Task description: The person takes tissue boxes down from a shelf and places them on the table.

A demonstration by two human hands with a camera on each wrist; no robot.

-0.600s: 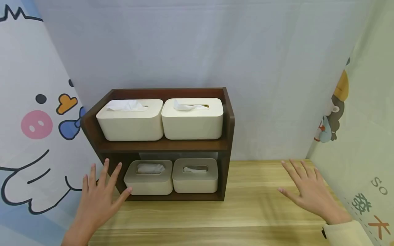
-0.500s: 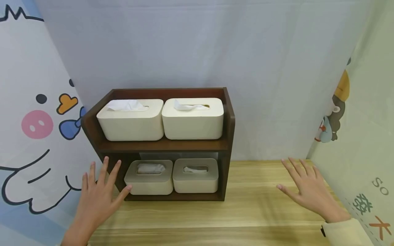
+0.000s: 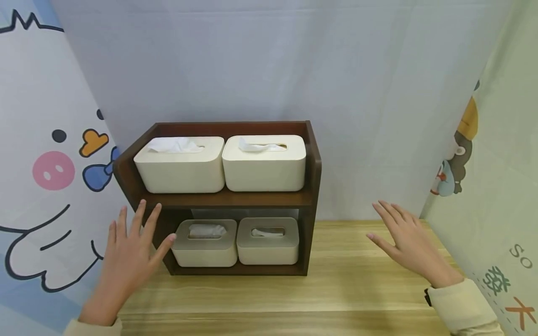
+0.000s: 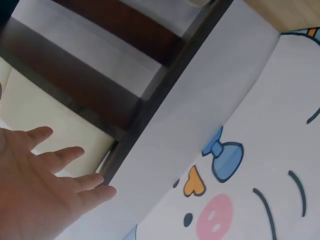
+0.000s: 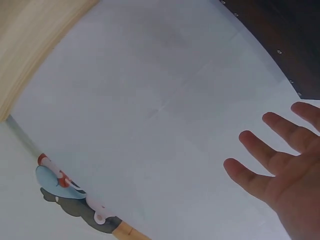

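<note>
A dark brown two-tier shelf (image 3: 227, 199) stands against the back wall. On its upper tier sit two cream tissue boxes, the left one (image 3: 180, 176) and the right one (image 3: 264, 175), each with white tissue at its slot. Two more with greyish lids, a left one (image 3: 206, 254) and a right one (image 3: 268, 252), occupy the lower tier. My left hand (image 3: 128, 259), fingers spread, hovers in front of the shelf's left side, holding nothing. Over to the right of the shelf, my right hand (image 3: 409, 242) is held in the air with straight fingers and nothing in it.
The shelf stands on a light wood-grain table (image 3: 344, 280). A pale grey cloth (image 3: 370, 116) hangs behind it. Cartoon-printed panels close off the left side (image 3: 25, 116) and the right side (image 3: 500, 186).
Both hands have risen a little, and the right hand has also shifted leftward toward the shelf. The tissue boxes and shelf stay where they were.
</note>
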